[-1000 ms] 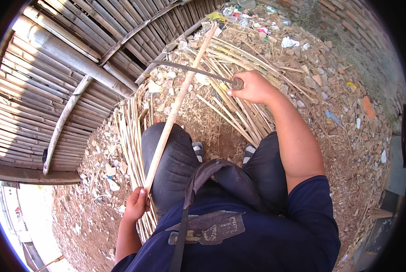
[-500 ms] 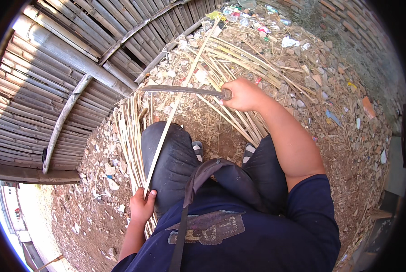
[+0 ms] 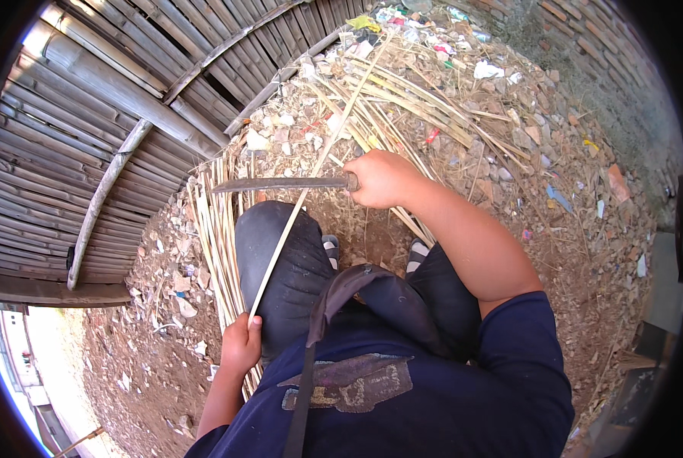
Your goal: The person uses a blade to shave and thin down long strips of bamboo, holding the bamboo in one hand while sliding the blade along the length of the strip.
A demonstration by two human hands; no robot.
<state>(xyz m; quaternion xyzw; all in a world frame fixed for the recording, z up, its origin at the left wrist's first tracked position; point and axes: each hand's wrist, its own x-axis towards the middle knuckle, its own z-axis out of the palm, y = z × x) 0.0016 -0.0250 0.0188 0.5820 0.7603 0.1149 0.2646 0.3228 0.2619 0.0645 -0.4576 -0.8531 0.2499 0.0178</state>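
Note:
My right hand (image 3: 383, 178) is closed round the handle of a long-bladed machete (image 3: 280, 184). The blade points left and lies across a pale bamboo strip (image 3: 282, 238), apparently touching it. Beside my left thigh, my left hand (image 3: 242, 340) grips the near end of that strip between thumb and fingers. The strip slants over my left knee and away to the far litter. Close by my left hand, a bundle of split bamboo strips (image 3: 217, 244) lies along the outside of my left leg.
More bamboo strips (image 3: 410, 99) lie in a loose pile ahead, on rubble-strewn ground (image 3: 578, 267). A bamboo-slat wall (image 3: 59, 191) rises on the left and a brick wall (image 3: 601, 53) at the far right. Bits of plastic litter (image 3: 488, 70) are scattered at the back.
My right hand and the machete have come nearer to me along the strip and slightly left. The strip's far end has swung a little to the right. My left hand has barely moved.

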